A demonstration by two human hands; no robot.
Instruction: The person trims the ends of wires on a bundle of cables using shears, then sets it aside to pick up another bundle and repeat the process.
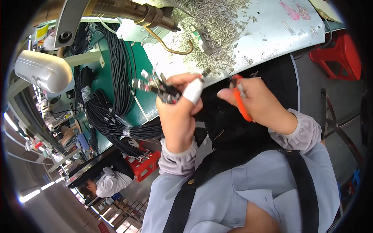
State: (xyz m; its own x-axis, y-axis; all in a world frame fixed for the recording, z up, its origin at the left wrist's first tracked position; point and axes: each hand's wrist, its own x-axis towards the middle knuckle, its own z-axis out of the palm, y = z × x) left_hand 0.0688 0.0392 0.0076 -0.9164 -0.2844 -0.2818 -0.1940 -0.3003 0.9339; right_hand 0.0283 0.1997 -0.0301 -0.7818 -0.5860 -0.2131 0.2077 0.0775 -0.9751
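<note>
My left hand (175,116) is closed round a bunch of black cables with connector ends (168,92); its thumb wears a white wrap (192,91). A small metal connector end (206,72) sticks out just past that thumb's tip. My right hand (262,99), to the right, is wrapped round a pair of orange-handled pliers (242,105). Their dark jaws point toward the table's near edge and are partly hidden by the fingers, apart from the cables. Beyond both hands lies a heap of small silvery metal pins (223,46).
The heap lies on a white tabletop (279,39), under a brass-coloured machine nozzle (155,17) and bent copper tube (171,50). Bundled black cables (118,77) cover the green bench at left. Red stools (347,54) stand at right and lower left. A person (112,182) sits at lower left.
</note>
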